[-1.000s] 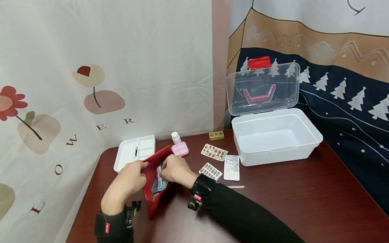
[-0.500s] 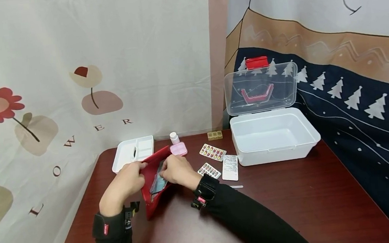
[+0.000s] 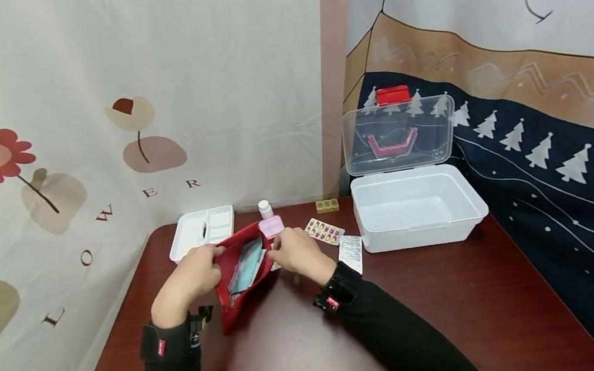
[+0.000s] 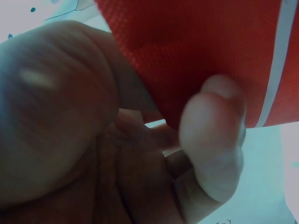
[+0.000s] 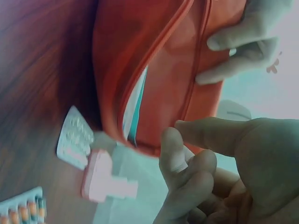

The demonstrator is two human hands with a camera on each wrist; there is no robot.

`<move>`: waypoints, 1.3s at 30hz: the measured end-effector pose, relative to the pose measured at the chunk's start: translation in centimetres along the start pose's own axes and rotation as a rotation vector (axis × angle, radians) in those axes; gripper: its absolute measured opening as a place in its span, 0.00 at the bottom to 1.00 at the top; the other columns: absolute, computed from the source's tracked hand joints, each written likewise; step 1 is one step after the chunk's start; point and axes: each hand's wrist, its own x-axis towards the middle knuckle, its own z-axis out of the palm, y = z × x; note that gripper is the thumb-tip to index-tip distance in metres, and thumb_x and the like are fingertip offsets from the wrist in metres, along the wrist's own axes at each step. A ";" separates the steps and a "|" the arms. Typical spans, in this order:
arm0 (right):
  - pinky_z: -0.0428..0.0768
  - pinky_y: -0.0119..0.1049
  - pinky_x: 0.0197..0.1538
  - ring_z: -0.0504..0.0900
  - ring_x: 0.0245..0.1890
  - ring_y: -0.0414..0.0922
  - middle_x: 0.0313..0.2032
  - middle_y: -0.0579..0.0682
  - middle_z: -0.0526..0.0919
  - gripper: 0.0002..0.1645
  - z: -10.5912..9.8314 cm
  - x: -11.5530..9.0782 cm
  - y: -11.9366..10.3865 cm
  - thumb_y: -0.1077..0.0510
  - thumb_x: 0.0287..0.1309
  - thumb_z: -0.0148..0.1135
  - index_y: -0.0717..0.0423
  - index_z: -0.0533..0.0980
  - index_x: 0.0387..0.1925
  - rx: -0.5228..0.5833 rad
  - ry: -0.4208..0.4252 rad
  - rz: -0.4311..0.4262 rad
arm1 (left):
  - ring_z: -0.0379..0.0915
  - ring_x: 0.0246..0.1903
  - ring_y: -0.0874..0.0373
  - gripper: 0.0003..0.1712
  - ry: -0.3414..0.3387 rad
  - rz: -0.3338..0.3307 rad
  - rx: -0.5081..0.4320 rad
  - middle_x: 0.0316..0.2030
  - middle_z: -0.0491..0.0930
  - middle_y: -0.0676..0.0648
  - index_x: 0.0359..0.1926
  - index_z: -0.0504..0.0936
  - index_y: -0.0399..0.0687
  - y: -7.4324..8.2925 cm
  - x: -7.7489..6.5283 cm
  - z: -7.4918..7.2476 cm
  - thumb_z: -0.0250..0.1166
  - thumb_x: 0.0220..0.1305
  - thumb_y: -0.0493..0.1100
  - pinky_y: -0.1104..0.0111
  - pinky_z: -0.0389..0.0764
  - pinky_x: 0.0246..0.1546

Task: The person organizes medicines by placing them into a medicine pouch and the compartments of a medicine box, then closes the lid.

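The red zip pouch (image 3: 224, 286) stands with its mouth spread, a pale blue flat item in clear film (image 3: 248, 265) showing inside. My left hand (image 3: 191, 282) holds the pouch's left rim; in the left wrist view its fingers (image 4: 212, 135) press the red fabric. My right hand (image 3: 303, 255) is at the right rim. In the right wrist view its thumb and index finger (image 5: 173, 144) come close together over the pouch's edge, nothing visible between them. Close by are a pink case (image 3: 271, 226) and a blister pack (image 5: 74, 137), mostly hidden behind my right hand in the head view.
Farther back are a white compartment tray (image 3: 189, 237), a white-capped bottle (image 3: 265, 209) and a yellow pill box (image 3: 327, 206). A capsule blister pack (image 3: 324, 231) and a white printed pack (image 3: 351, 253) lie right of my hand. Behind them stands a white storage box (image 3: 423, 236), lid raised.
My right hand has come out of the pouch and moved right to its rim, leaving the pale blue item in view inside. The left hand keeps its hold.
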 end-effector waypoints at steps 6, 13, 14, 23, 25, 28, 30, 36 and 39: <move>0.76 0.39 0.36 0.81 0.30 0.43 0.24 0.41 0.86 0.15 -1.2 -0.6 2.5 0.48 0.65 0.74 0.45 0.88 0.23 -0.031 0.037 0.033 | 0.81 0.48 0.43 0.32 -0.001 -0.008 -0.006 0.63 0.83 0.28 0.73 0.77 0.28 -0.2 0.0 0.0 0.61 0.69 0.31 0.65 0.83 0.35; 0.84 0.48 0.41 0.89 0.37 0.51 0.32 0.47 0.92 0.13 -2.0 -1.3 5.3 0.45 0.64 0.76 0.44 0.90 0.25 -0.143 0.091 0.098 | 0.81 0.49 0.43 0.32 -0.001 -0.009 -0.014 0.65 0.82 0.27 0.74 0.77 0.28 -0.2 0.0 -0.2 0.61 0.69 0.31 0.64 0.83 0.36; 0.84 0.48 0.40 0.89 0.36 0.51 0.31 0.47 0.91 0.15 -2.0 -1.5 5.6 0.45 0.64 0.76 0.44 0.89 0.23 -0.151 0.085 0.107 | 0.80 0.49 0.43 0.32 0.000 -0.007 -0.011 0.65 0.82 0.27 0.73 0.77 0.28 -0.2 0.0 -0.3 0.61 0.69 0.31 0.64 0.83 0.36; 0.78 0.46 0.33 0.79 0.31 0.47 0.23 0.48 0.79 0.31 -1.4 -2.5 7.4 0.43 0.64 0.78 0.47 0.72 0.13 -0.233 -0.031 0.161 | 0.80 0.50 0.42 0.32 0.002 0.002 -0.001 0.66 0.81 0.26 0.73 0.77 0.27 -0.1 0.0 -0.2 0.61 0.68 0.31 0.64 0.84 0.38; 0.82 0.50 0.38 0.82 0.34 0.47 0.28 0.50 0.84 0.29 -1.1 -2.5 7.6 0.40 0.62 0.80 0.48 0.75 0.15 -0.251 -0.056 0.172 | 0.81 0.50 0.42 0.32 -0.001 0.001 -0.005 0.66 0.81 0.26 0.73 0.77 0.27 -0.2 0.0 -0.2 0.61 0.69 0.31 0.64 0.85 0.38; 0.84 0.51 0.39 0.84 0.34 0.48 0.32 0.52 0.87 0.28 -0.6 -2.5 7.7 0.39 0.58 0.82 0.49 0.77 0.17 -0.277 -0.063 0.171 | 0.81 0.50 0.43 0.32 -0.003 0.000 -0.007 0.66 0.82 0.27 0.73 0.77 0.28 -0.2 0.0 -0.1 0.60 0.69 0.31 0.63 0.85 0.38; 0.85 0.51 0.39 0.85 0.35 0.49 0.32 0.52 0.88 0.27 -0.3 -2.5 7.8 0.40 0.57 0.83 0.49 0.77 0.18 -0.299 -0.072 0.171 | 0.81 0.50 0.43 0.32 -0.003 -0.001 -0.008 0.65 0.82 0.27 0.73 0.77 0.28 -0.3 0.1 -0.1 0.60 0.69 0.31 0.63 0.85 0.38; 0.83 0.51 0.35 0.83 0.32 0.48 0.30 0.50 0.86 0.25 1.2 -1.4 9.5 0.42 0.54 0.83 0.47 0.78 0.17 -0.321 -0.085 0.160 | 0.80 0.49 0.43 0.33 -0.006 -0.012 -0.007 0.65 0.82 0.28 0.74 0.77 0.28 -0.3 0.1 0.0 0.61 0.68 0.32 0.65 0.83 0.36; 0.82 0.50 0.34 0.82 0.32 0.47 0.30 0.48 0.85 0.25 2.2 -0.5 10.8 0.38 0.53 0.83 0.47 0.79 0.19 -0.302 -0.111 0.169 | 0.79 0.50 0.42 0.33 -0.008 -0.017 -0.008 0.65 0.82 0.27 0.74 0.77 0.28 -0.3 0.1 -0.1 0.62 0.68 0.32 0.65 0.82 0.35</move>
